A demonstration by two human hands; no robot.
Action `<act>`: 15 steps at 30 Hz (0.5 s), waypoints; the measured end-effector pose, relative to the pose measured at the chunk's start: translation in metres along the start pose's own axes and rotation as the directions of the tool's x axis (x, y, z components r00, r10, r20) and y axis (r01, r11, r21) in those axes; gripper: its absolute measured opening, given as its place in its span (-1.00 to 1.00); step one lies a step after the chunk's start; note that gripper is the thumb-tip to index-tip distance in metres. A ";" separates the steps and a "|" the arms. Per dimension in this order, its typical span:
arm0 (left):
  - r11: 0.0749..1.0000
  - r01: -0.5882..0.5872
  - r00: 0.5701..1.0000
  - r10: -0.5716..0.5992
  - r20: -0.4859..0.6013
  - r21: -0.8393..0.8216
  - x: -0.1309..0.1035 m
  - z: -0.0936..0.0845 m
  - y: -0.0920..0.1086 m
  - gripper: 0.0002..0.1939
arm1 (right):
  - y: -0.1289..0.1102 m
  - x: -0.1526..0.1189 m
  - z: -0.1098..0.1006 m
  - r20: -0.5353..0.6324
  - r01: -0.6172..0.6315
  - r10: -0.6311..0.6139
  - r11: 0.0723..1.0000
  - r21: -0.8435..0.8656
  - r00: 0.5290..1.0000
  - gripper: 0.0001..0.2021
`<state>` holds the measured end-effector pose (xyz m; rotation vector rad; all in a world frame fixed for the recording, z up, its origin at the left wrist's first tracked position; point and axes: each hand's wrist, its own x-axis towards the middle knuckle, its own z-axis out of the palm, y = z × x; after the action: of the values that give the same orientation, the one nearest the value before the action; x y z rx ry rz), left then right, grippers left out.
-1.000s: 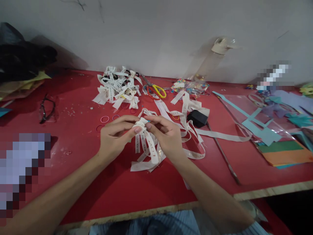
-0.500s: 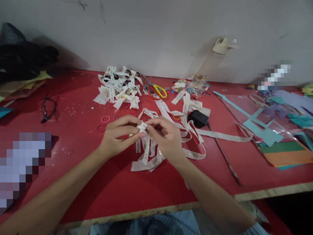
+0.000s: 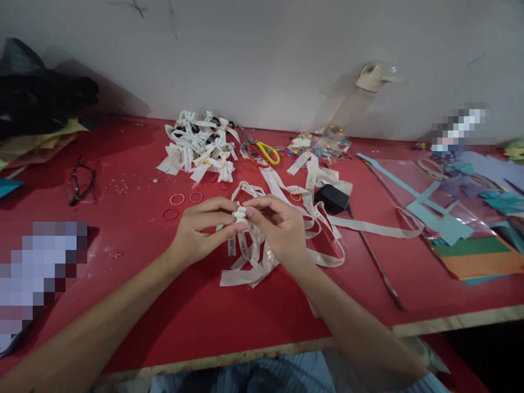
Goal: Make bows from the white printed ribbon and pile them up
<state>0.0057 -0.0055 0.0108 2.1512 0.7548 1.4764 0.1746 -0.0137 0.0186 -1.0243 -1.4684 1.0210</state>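
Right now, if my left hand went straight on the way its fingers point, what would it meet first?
Your right hand, most likely: it sits just across, beyond the bunched white ribbon pinched by your left hand. Depth is hard to judge here.

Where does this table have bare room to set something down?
Between left forearm and right forearm, from ribbon strips to the table's front edge; also, near that edge, between right forearm and thin rod. Crowded: around left hand, right hand, scissors and bow pile.
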 end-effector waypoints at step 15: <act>0.992 0.124 0.987 -0.126 -0.099 -0.021 -0.005 0.005 0.002 -0.95 | 0.008 0.002 0.000 -0.074 -0.056 0.060 0.997 0.057 0.995 -0.88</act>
<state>0.0093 -0.0104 0.0071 1.9925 0.8936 1.5276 0.1748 -0.0096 0.0111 -1.0601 -1.3489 1.0475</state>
